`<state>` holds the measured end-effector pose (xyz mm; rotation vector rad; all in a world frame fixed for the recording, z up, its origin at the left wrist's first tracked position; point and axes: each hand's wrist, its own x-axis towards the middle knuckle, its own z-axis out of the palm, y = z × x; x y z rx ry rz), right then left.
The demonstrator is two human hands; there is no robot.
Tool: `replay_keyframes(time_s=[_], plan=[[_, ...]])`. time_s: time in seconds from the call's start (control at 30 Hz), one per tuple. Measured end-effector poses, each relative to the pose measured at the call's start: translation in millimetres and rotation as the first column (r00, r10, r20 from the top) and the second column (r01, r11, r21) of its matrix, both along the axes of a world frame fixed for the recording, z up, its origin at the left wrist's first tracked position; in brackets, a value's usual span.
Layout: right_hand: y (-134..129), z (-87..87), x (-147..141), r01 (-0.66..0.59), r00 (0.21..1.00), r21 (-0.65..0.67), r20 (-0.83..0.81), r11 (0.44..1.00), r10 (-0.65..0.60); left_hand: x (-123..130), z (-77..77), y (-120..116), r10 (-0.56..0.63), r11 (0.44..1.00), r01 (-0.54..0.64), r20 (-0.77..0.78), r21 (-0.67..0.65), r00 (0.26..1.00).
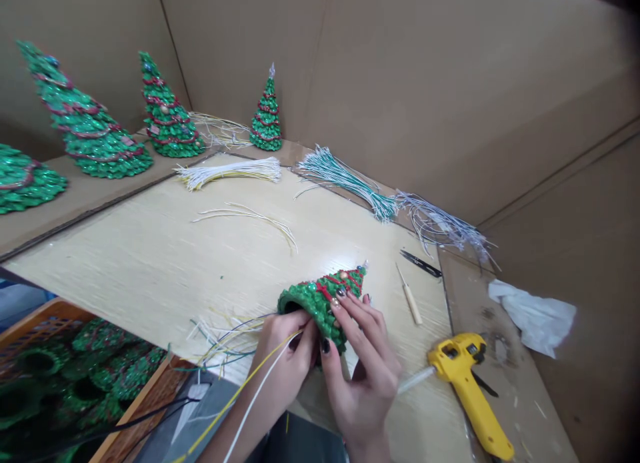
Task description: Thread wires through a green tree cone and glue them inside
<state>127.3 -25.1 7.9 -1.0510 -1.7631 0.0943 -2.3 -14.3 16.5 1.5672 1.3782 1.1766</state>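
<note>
A small green Christmas tree ornament [317,304] with red garland and beads lies tilted on its side, its hollow base facing left. My right hand [367,363] is closed around its outside, fingers on top and thumb near the base rim. At the opening, my left hand [287,356] is pinched, with its fingertips partly hidden inside the base. A yellow wire [235,396] and a white wire [257,402] run from its fingers down over the wrist. Loose coloured wires [225,340] lie on the table just left of that hand.
Decorated trees [170,116] stand along the back left edge. White-yellow [233,172] and green-white [347,183] wire bundles lie behind. At right are an awl [410,296], black snips [421,263], a yellow glue gun [470,390] and tissue [533,316]. An orange crate [150,403] holds more trees.
</note>
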Motion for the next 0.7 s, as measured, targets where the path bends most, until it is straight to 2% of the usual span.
replay_keyframes(time_s=[0.47, 0.7], plan=[[0.1, 4.7, -0.8, 0.003, 1.0, -0.037, 0.032, 0.999, -0.002, 2.0, 0.3, 1.6, 0.024, 0.998, -0.022, -0.029, 0.054, 0.999], [0.6, 0.7, -1.3, 0.008, 1.0, 0.013, -0.004, 1.0, -0.008, 1.0, -0.9, -0.4, 0.028, 0.996, -0.021, -0.074, 0.085, 0.997]])
